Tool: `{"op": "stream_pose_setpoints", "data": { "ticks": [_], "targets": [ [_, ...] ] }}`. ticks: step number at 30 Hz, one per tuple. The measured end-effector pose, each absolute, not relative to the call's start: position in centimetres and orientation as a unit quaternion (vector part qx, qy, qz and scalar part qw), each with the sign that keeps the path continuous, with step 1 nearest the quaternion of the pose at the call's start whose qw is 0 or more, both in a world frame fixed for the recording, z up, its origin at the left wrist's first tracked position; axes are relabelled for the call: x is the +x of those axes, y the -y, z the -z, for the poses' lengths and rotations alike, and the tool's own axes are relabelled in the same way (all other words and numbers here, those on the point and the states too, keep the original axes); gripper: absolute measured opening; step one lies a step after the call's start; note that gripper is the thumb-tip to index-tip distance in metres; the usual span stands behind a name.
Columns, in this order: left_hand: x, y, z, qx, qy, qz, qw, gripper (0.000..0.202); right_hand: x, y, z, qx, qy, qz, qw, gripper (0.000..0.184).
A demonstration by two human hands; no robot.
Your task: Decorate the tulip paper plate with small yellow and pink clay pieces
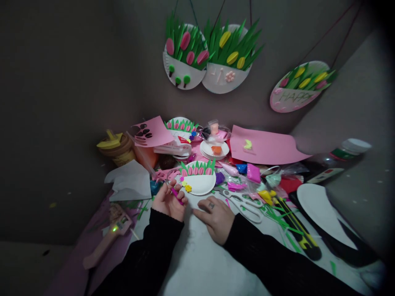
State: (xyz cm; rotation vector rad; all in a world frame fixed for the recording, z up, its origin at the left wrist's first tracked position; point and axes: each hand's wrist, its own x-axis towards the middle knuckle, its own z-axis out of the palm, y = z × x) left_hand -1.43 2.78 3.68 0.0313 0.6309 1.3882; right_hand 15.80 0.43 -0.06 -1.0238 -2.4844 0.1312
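Observation:
My left hand (169, 202) is turned palm up, its fingers curled round a slim magenta tool (176, 195); I cannot make out the tool's exact kind. To its right, my right hand (216, 217) rests on the white table cover (203, 263), fingers stretched toward the left hand; whether anything lies under them is hidden. Just beyond both hands lies a cut paper plate (202, 186) with pink paper tulips (199, 170) and green paper grass. Small yellow and pink clay flowers (187, 188) sit at its left edge.
White scissors (243, 204), green paper strips and yellow-black cutters (298, 230) lie right. A glue gun (108, 238) with a lit green light lies left. Clay packets (253, 173), pink sheets (265, 146) and a bottle (339, 158) stand behind. Plate crafts (226, 78) hang above.

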Motion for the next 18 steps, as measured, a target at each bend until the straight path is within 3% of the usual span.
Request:
{"op": "stream_pose_setpoints", "data": {
  "ticks": [9, 14, 18],
  "targets": [
    [-0.4, -3.0, -3.9, -0.025, -0.411, -0.596, 0.689, 0.007, 15.8, -0.4, 0.0, -0.369, 0.904, -0.02, 0.214, 0.041],
    [-0.5, -2.8, -3.2, 0.023, -0.405, -0.591, 0.697, 0.025, 15.8, -0.5, 0.0, -0.378, 0.897, -0.022, 0.23, 0.033],
    [-0.6, -2.8, -3.0, 0.047, -0.402, -0.593, 0.696, 0.028, 15.7, -0.5, 0.1, -0.369, 0.903, -0.033, 0.215, 0.033]
  ]
}}
